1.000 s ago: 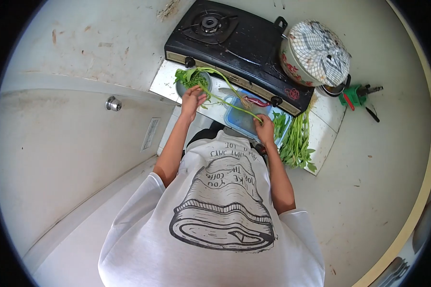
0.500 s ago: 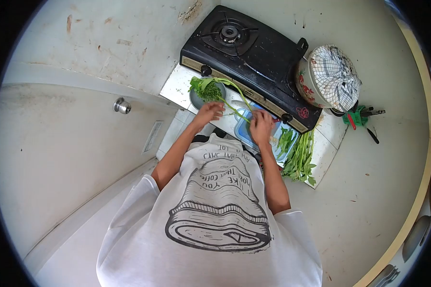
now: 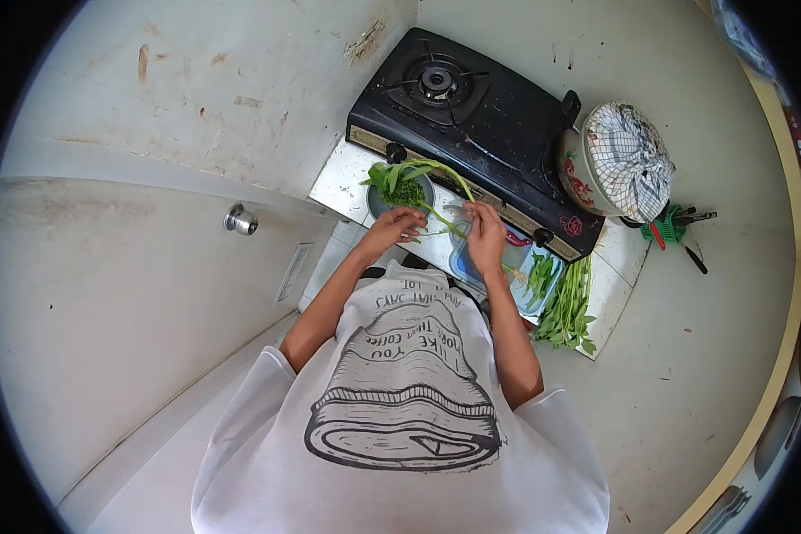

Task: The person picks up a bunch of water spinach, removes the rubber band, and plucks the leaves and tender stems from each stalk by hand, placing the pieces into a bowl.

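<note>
Pinched in my right hand (image 3: 485,236) is a long leafy vegetable stalk (image 3: 461,180). It arches to the left, and its leaves (image 3: 387,178) hang over a grey bowl (image 3: 375,205). Small green pieces (image 3: 408,194) lie in that bowl. My left hand (image 3: 395,229) is at the bowl's near edge, fingers loosely bent and apart, close to a thin stem; I see nothing clearly held in it. Beneath my right hand sits a blue plastic container (image 3: 465,263), partly hidden, with something red (image 3: 516,238) at its far side.
A bunch of leafy stalks (image 3: 568,311) lies at the right end of the white tiled counter (image 3: 616,267). Behind stands a black gas stove (image 3: 481,116). To its right are a cloth-covered pot (image 3: 587,178) and a green utensil basket (image 3: 672,227). A door knob (image 3: 240,219) is at left.
The view has shifted, so the whole counter sits slightly lower and further right. My right hand keeps its hold on the stalk. My left hand stays beside the bowl, its fingers drawn a little closer together.
</note>
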Demonstrator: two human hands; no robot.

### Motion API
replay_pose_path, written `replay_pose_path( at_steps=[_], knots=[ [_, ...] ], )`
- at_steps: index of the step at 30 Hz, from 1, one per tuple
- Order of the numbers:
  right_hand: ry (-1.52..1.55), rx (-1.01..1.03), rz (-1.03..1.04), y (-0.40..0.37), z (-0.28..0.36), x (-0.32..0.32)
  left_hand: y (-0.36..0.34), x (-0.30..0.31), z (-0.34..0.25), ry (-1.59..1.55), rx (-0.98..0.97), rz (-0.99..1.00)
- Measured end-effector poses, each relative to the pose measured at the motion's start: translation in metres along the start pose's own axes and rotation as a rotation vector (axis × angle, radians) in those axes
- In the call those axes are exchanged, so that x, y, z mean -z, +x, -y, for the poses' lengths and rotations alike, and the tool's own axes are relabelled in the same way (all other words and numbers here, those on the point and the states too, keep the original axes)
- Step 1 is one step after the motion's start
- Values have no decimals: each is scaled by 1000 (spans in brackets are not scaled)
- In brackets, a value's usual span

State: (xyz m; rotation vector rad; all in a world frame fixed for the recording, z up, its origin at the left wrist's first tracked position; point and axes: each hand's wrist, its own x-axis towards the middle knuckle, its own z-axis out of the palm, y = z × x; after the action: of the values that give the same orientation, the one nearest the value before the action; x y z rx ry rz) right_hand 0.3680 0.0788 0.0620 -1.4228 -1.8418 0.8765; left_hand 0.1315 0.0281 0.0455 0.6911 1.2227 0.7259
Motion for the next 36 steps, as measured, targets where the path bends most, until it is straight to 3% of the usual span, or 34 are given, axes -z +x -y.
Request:
replay_pose_path(
  at_steps=[4,7,13,19,33,36],
  knots=[
    [538,-189,63,-14,19,11,-2,-22,-40,-50,-75,26],
    [832,-217,135,-24,30,15,-3,-45,-70,-170,-197,28],
    [1031,-238,179,-34,42,21,4,-62,-88,-180,-315,77],
    [933,-174,273,-33,49,34,-20,-65,-91,-183,-321,-12],
    [379,-10,-50,9,97,61,-26,-75,-93,127,-555,28],
    [500,-76,-118,4,85,55,-22,-87,-94,41,-535,39]
  ],
)
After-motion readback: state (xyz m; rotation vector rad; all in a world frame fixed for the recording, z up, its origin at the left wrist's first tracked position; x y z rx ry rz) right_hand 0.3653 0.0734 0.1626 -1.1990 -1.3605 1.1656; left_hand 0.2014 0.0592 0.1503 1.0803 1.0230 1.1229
